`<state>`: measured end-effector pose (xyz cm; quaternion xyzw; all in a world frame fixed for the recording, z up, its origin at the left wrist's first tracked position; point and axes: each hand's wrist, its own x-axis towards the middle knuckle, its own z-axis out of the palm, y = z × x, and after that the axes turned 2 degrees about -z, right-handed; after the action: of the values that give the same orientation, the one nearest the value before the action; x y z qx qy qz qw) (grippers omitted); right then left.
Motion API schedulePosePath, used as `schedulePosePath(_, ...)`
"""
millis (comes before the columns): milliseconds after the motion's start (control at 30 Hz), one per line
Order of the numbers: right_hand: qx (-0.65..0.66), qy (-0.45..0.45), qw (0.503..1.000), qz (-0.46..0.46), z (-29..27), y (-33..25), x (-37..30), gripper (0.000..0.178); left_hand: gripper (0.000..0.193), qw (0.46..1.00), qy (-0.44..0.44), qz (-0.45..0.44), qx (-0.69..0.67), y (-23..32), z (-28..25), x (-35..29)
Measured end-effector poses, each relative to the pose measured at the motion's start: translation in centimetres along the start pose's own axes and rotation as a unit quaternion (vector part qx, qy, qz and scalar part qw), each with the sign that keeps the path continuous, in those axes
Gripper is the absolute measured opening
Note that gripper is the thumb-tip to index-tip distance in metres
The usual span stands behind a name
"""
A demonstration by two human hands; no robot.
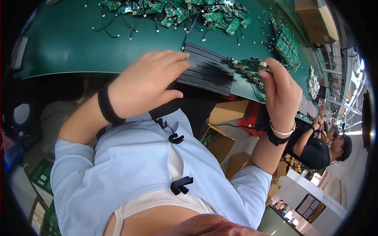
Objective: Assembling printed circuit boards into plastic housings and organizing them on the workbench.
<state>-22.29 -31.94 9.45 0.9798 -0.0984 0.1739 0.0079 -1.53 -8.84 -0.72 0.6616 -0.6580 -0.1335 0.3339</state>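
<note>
A green circuit board (254,67) with small white connectors is pinched between the thumb and fingers of my right hand (282,90). It is tilted above the right end of a black ridged block (208,82), and its near side is partly blurred. My left hand (147,80) reaches over the left end of that block, fingers stretched out and thumb apart, with nothing visibly held. Its fingertips are close to the block's upper face; whether they touch it I cannot tell. The block lies at the near edge of a green work table (75,51).
Loose circuit boards with black leads (173,15) are heaped at the far side. More boards (286,43) stand in rows at the right, with white parts (314,84) beyond. A cardboard box (316,21) sits far right. Below the edge is an open carton (218,143). A co-worker (321,151) sits right.
</note>
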Motion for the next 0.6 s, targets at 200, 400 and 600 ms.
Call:
schedulePosePath(200,0.001,-0.028,0.997,-0.075,1.1,1.2,0.8,0.023,0.059,0.998,-0.003,0.022,0.064,-0.1,1.4,0.0)
schedulePosePath(400,0.031,-0.038,0.993,-0.104,2.0,0.5,2.6,0.022,0.059,0.997,-0.023,0.016,0.076,0.0,2.0,0.2)
schedulePosePath(600,0.051,-0.025,0.988,-0.143,3.2,-1.3,4.7,0.022,0.054,0.990,0.006,0.034,0.137,0.1,2.4,0.4)
